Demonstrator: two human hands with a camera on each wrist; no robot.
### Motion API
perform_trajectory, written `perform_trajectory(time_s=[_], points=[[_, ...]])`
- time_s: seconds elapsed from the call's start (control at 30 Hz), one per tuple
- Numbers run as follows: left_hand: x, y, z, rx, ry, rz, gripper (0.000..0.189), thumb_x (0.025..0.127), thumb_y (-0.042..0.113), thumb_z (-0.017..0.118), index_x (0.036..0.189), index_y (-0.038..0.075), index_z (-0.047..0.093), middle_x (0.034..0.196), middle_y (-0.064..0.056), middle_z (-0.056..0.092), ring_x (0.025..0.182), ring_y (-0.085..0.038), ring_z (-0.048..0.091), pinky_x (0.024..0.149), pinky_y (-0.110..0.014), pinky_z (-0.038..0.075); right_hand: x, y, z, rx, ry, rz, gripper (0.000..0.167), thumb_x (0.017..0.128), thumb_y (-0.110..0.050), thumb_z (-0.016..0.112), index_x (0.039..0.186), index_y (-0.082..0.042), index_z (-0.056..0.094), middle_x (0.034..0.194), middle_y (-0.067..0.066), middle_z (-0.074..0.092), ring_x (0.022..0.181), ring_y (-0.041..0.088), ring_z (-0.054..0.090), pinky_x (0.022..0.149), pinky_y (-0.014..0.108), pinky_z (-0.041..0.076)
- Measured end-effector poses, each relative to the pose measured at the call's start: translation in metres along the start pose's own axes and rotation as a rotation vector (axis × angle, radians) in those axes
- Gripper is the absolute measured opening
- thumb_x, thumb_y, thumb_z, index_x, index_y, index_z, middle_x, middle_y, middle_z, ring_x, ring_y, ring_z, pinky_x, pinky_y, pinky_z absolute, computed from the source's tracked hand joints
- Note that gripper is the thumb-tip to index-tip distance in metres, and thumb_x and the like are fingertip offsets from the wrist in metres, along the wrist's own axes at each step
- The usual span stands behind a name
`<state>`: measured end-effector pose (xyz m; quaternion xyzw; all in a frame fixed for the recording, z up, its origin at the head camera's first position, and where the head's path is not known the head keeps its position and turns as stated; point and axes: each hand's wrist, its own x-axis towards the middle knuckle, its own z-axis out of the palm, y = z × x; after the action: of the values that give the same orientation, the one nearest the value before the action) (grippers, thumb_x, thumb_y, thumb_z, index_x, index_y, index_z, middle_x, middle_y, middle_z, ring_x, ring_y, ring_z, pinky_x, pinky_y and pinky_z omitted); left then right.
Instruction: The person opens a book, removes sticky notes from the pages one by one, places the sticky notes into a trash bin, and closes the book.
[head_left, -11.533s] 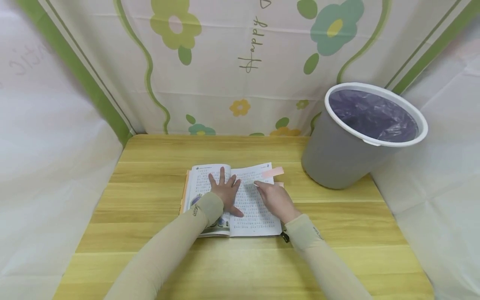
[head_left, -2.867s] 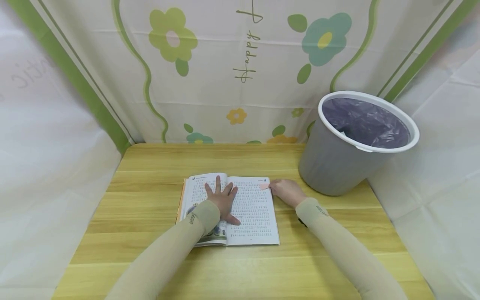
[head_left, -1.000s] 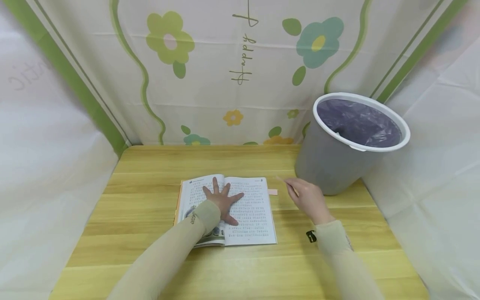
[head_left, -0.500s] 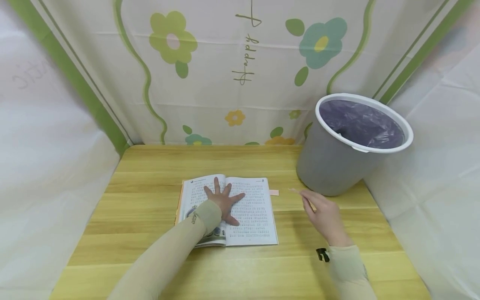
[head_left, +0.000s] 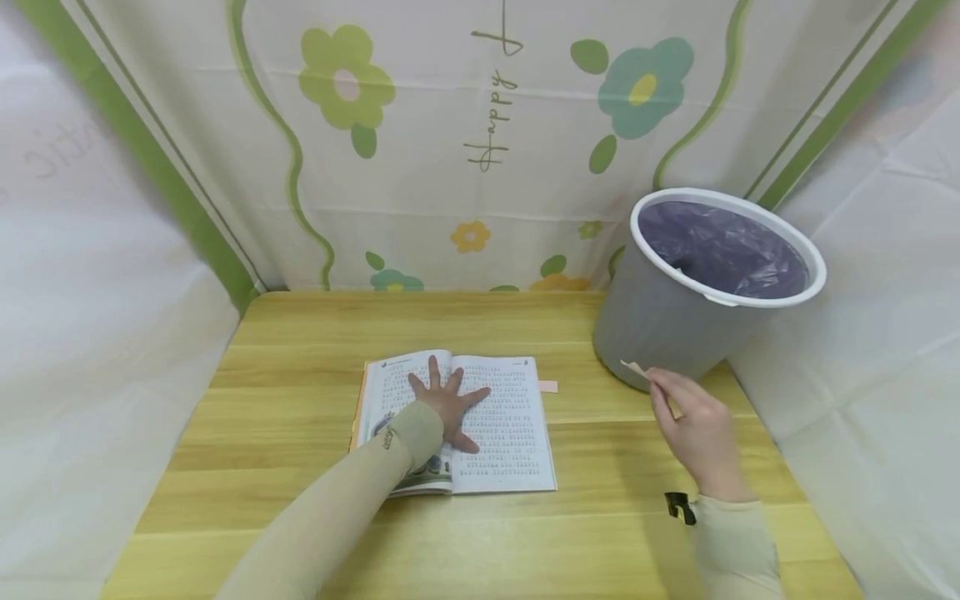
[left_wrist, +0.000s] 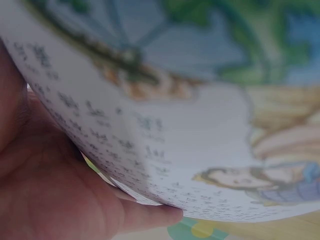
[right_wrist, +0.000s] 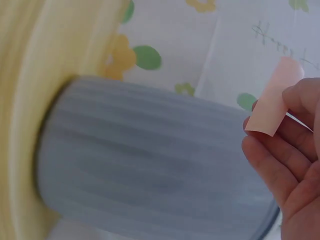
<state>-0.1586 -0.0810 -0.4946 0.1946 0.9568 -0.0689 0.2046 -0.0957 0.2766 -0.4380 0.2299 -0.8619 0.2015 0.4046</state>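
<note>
An open book (head_left: 506, 433) with printed pages and a coloured picture lies on the wooden table. My left hand (head_left: 447, 408) rests across its middle, fingers spread over both pages; the left wrist view shows the curved page (left_wrist: 200, 115) close up. To the right of the book, my right hand (head_left: 699, 429) pinches a pink paper sticky tab (right_wrist: 274, 100) between thumb and fingers, in front of the bin's lower side. Another pink tab (head_left: 548, 386) sticks out from the book's right edge.
A grey bin (head_left: 660, 325) with a white rim and a purple liner (head_left: 735, 246) stands at the table's back right. A small pale bit (head_left: 678, 268) shows on the liner inside. A flowered cloth (head_left: 420, 167) hangs behind the table (head_left: 300, 333).
My right hand has peeled a pink tab off the right page and carried it rightward to the bin's side. My left hand has stayed on the book. The pale bit in the bin was not visible at first.
</note>
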Motion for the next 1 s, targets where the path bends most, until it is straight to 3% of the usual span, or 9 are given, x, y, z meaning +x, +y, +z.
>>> perform_trajectory(time_s=[0.1, 0.17, 0.27, 0.33, 0.47, 0.63, 0.8, 0.87, 1.0], points=[[0.002, 0.000, 0.003, -0.002, -0.002, 0.003, 0.108, 0.063, 0.081, 0.067, 0.155, 0.048, 0.021, 0.165, -0.011, 0.012, 0.139, -0.061, -0.010, 0.100, -0.082, 0.013, 0.012, 0.004, -0.009, -0.010, 0.038, -0.017, 0.023, 0.085, -0.007, 0.064, 0.104, 0.000, 0.075, 0.102, 0.014, 0.074, 0.083, 0.036, 0.071, 0.077, 0.039, 0.055], [0.004, -0.001, 0.006, -0.003, 0.011, 0.007, 0.109, 0.062, 0.082, 0.067, 0.155, 0.048, 0.022, 0.165, -0.011, 0.013, 0.139, -0.061, -0.009, 0.099, -0.083, 0.013, 0.021, 0.007, -0.017, -0.024, 0.055, -0.023, 0.023, 0.086, -0.010, 0.063, 0.104, 0.000, 0.074, 0.102, 0.015, 0.074, 0.083, 0.036, 0.071, 0.085, 0.028, 0.054], [0.005, -0.001, 0.008, -0.002, 0.008, 0.011, 0.110, 0.061, 0.083, 0.065, 0.155, 0.049, 0.020, 0.165, -0.011, 0.012, 0.139, -0.061, -0.011, 0.099, -0.083, 0.012, 0.037, 0.012, -0.030, -0.046, 0.080, -0.033, 0.024, 0.089, -0.012, 0.060, 0.104, 0.002, 0.074, 0.103, 0.016, 0.073, 0.084, 0.037, 0.070, 0.097, 0.011, 0.041], [0.003, 0.000, 0.005, 0.000, 0.006, 0.006, 0.109, 0.061, 0.082, 0.066, 0.155, 0.049, 0.021, 0.165, -0.010, 0.013, 0.139, -0.061, -0.009, 0.100, -0.082, 0.014, 0.048, 0.014, -0.039, -0.058, 0.108, -0.045, 0.024, 0.090, -0.012, 0.060, 0.104, 0.001, 0.074, 0.102, 0.015, 0.074, 0.084, 0.038, 0.070, 0.099, 0.007, 0.036], [-0.002, 0.003, -0.002, 0.009, -0.015, -0.004, 0.107, 0.064, 0.080, 0.067, 0.155, 0.048, 0.021, 0.165, -0.010, 0.013, 0.140, -0.060, -0.007, 0.101, -0.081, 0.016, 0.069, 0.019, -0.054, -0.094, 0.150, -0.055, 0.023, 0.093, -0.013, 0.060, 0.105, -0.002, 0.075, 0.101, 0.013, 0.074, 0.085, 0.037, 0.069, 0.097, 0.011, 0.041], [0.002, 0.001, 0.006, 0.009, -0.005, -0.005, 0.109, 0.062, 0.083, 0.066, 0.155, 0.050, 0.018, 0.165, -0.010, 0.010, 0.139, -0.061, -0.010, 0.101, -0.082, 0.013, 0.093, 0.026, -0.067, -0.143, 0.165, -0.045, 0.023, 0.095, -0.016, 0.058, 0.106, -0.005, 0.076, 0.100, 0.010, 0.075, 0.085, 0.036, 0.070, 0.096, 0.013, 0.043], [0.008, -0.001, 0.011, 0.008, 0.020, -0.010, 0.110, 0.059, 0.083, 0.067, 0.153, 0.052, 0.021, 0.165, -0.010, 0.012, 0.139, -0.062, -0.009, 0.099, -0.083, 0.014, 0.113, 0.038, -0.075, -0.144, 0.139, -0.050, 0.023, 0.095, -0.015, 0.059, 0.106, -0.004, 0.076, 0.100, 0.011, 0.075, 0.086, 0.036, 0.069, 0.095, 0.006, 0.037], [0.009, -0.001, 0.013, 0.001, 0.018, -0.011, 0.110, 0.058, 0.083, 0.068, 0.153, 0.052, 0.021, 0.165, -0.010, 0.012, 0.138, -0.062, -0.010, 0.099, -0.083, 0.014, 0.120, 0.045, -0.077, -0.151, 0.121, -0.052, 0.023, 0.094, -0.014, 0.059, 0.106, -0.004, 0.076, 0.099, 0.012, 0.074, 0.086, 0.036, 0.069, 0.089, 0.011, 0.043], [0.009, -0.001, 0.013, -0.012, 0.011, -0.008, 0.110, 0.059, 0.082, 0.068, 0.153, 0.053, 0.021, 0.165, -0.010, 0.011, 0.138, -0.062, -0.012, 0.099, -0.083, 0.012, 0.130, 0.058, -0.079, -0.168, 0.087, -0.045, 0.022, 0.092, -0.010, 0.060, 0.106, -0.001, 0.075, 0.099, 0.015, 0.074, 0.088, 0.038, 0.069, 0.074, 0.038, 0.050]])
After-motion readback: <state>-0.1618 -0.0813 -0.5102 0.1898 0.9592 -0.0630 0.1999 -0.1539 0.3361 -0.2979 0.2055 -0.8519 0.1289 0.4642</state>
